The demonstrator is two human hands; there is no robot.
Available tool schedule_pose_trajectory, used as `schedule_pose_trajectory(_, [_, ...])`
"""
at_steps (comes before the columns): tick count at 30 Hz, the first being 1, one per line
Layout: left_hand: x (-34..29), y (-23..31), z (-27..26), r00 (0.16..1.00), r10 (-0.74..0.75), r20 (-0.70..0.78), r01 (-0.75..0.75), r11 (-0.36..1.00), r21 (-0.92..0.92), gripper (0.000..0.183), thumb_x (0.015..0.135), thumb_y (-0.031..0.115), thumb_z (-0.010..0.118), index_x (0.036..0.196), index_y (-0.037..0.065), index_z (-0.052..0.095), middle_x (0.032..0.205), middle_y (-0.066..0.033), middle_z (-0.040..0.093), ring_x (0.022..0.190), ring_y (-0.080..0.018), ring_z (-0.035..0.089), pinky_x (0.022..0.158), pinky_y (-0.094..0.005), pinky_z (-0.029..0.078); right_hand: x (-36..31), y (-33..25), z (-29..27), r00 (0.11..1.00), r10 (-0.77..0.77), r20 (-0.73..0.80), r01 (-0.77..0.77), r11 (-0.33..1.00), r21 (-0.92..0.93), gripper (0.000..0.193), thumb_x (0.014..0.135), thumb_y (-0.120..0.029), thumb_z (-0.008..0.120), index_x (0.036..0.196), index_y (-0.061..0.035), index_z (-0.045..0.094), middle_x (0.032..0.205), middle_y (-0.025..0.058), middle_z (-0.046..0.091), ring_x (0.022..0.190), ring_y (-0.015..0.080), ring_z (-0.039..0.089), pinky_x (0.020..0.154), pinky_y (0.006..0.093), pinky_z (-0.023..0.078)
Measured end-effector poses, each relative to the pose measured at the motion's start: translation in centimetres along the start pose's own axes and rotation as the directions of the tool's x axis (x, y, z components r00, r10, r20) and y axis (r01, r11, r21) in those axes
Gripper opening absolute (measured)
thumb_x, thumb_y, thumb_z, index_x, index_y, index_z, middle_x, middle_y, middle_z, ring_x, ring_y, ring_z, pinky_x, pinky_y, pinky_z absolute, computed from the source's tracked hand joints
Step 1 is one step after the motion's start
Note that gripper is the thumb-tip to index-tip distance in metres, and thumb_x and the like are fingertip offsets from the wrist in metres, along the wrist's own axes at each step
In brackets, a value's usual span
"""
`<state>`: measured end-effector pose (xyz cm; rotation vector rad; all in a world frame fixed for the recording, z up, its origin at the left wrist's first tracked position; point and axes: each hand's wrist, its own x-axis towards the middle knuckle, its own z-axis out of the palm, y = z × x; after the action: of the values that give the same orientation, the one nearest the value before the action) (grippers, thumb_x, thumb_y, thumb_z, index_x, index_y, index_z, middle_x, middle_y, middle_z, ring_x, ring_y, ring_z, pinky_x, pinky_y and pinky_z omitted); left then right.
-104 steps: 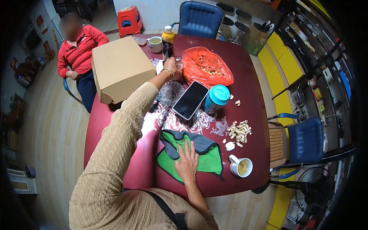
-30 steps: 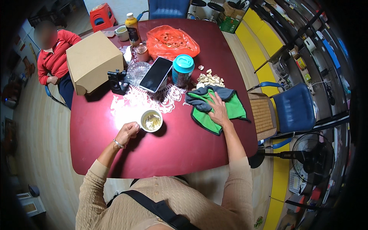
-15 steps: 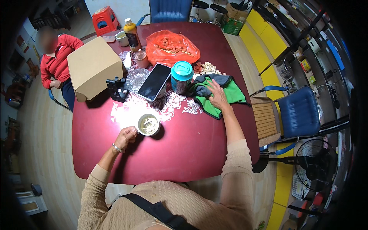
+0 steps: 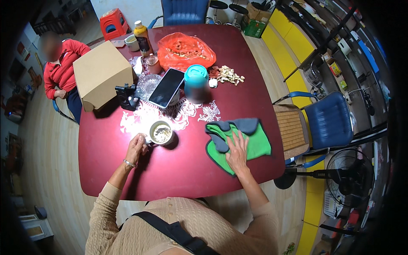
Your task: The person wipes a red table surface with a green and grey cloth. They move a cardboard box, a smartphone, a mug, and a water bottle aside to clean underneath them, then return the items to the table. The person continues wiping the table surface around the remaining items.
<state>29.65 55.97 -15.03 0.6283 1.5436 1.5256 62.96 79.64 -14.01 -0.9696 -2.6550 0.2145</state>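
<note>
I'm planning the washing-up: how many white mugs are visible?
2: one white ceramic mug held by its handle in the left hand; another white mug left of the yellow, white-capped bottle. The brown cardboard box may hide more.

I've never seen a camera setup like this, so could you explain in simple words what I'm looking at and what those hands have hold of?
There's no machine here: these are a person's own bare hands, seen from above by a wide fisheye camera worn on the head. That lens bends straight edges, and the picture's left is the person's left.

The left hand grips a white mug by its handle. The right hand lies spread on a green and grey cloth.

On the dark red table, farther back, are a phone, a cup with a turquoise lid, a pile of peanuts, a red plastic bag, a bottle and a cardboard box. Someone in a red top sits at the left.
</note>
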Motion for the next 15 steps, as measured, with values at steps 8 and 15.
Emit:
schedule_pose_trajectory(8, [-2.8, -1.8, 0.2, 0.943, 0.121, -0.311, -0.099, 0.991, 0.088, 0.032, 0.1, 0.035, 0.041, 0.113, 0.007, 0.049, 0.084, -0.0006, 0.049, 0.057, -0.0056, 0.042, 0.05, -0.0194, 0.037, 4.3, 5.1, 0.1, 0.99, 0.141, 0.008, -0.14, 0.99, -0.026, 0.061, 0.066, -0.007, 0.062, 0.126, -0.0081, 0.055, 0.142, 0.0116, 0.04, 0.137, 0.0353, 0.025, 0.11, 0.0601, 0.016])
schedule_pose_trajectory(15, [-3.0, -2.1, 0.5, 0.927, 0.144, -0.345, -0.114, 0.988, 0.108, 0.028, 0.101, 0.029, 0.042, 0.113, 0.005, 0.05, 0.086, -0.0022, 0.053, 0.061, -0.0064, 0.048, 0.051, -0.0191, 0.04, 6.1, 7.6, 0.6, 0.996, 0.047, -0.071, -0.037, 0.99, 0.135, 0.06, 0.065, 0.003, 0.056, 0.124, -0.0063, 0.054, 0.132, 0.0188, 0.048, 0.129, 0.0332, 0.038, 0.112, 0.049, 0.023])
